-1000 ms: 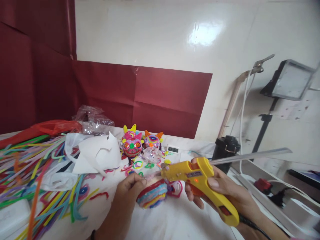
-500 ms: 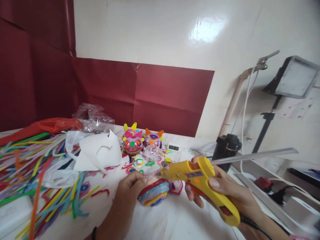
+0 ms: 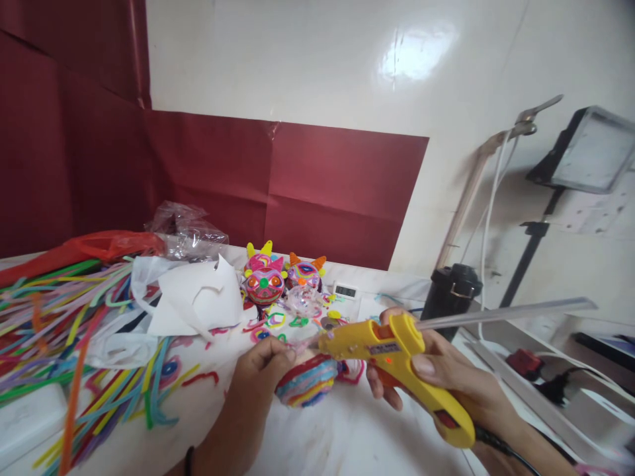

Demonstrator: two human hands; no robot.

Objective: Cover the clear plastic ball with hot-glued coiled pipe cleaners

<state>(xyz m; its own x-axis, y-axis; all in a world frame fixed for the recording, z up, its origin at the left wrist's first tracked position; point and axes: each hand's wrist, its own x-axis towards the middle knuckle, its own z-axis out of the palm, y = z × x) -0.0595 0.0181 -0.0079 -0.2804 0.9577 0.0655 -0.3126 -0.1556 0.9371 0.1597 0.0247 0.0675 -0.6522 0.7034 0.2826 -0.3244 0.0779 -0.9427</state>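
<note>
My right hand (image 3: 446,370) is wrapped around a yellow hot glue gun (image 3: 377,340), its fingers near the orange trigger. A clear glue stick (image 3: 510,313) juts from the gun's back end. The nozzle points left at my left hand (image 3: 258,373), whose thumb and forefinger pinch a pale pink pipe cleaner (image 3: 299,346). Just below the nozzle sits a ball striped with coloured pipe cleaners (image 3: 307,383), blue, red and yellow, beside my left fingertips. Whether those fingers also touch the ball I cannot tell.
Finished-looking mask-like balls (image 3: 265,284) with horns stand at the back. Loose pipe cleaners (image 3: 114,390) spread over the left side, near cut white paper (image 3: 198,304). A small digital clock (image 3: 345,290), a black flask (image 3: 449,297) and a power strip with plugs (image 3: 528,363) lie rightward.
The view has shifted very slightly. Both hands, the glue gun and the striped ball keep nearly the same positions.
</note>
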